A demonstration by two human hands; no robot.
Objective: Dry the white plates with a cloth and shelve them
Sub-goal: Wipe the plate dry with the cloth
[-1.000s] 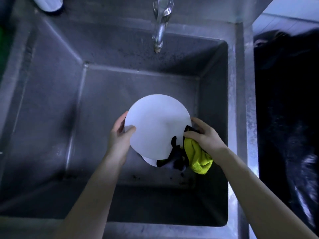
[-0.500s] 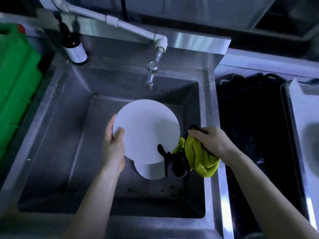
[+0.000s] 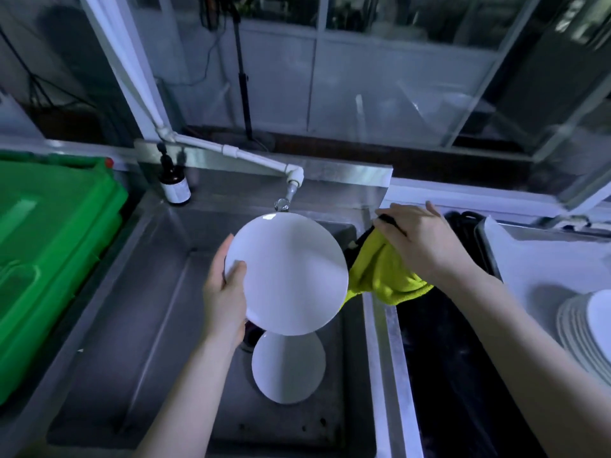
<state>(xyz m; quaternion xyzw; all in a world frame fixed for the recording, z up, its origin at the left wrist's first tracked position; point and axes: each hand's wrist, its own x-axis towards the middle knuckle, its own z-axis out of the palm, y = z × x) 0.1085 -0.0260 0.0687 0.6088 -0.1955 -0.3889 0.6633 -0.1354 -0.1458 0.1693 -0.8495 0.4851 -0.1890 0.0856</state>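
My left hand [image 3: 224, 300] grips the left rim of a white plate [image 3: 291, 276], held tilted above the steel sink [image 3: 139, 325]. A second white plate [image 3: 288, 368] lies on the sink floor below it. My right hand [image 3: 420, 242] holds a yellow-green cloth [image 3: 383, 276] with a black edge, just right of the raised plate and over the sink's right wall. The cloth touches or nearly touches the plate's right rim. A stack of white plates [image 3: 585, 325] stands on the white counter at the far right.
A tap [image 3: 287, 196] on a white pipe hangs just behind the raised plate. A dark bottle [image 3: 173, 185] stands on the sink's back ledge. A green crate [image 3: 49, 246] fills the left side. A dark basin [image 3: 449, 358] lies right of the sink.
The head has lifted, bringing the wall, crate and plate stack into view. Both hands have raised the plate and cloth up out of the sink, the cloth moving right of the plate.
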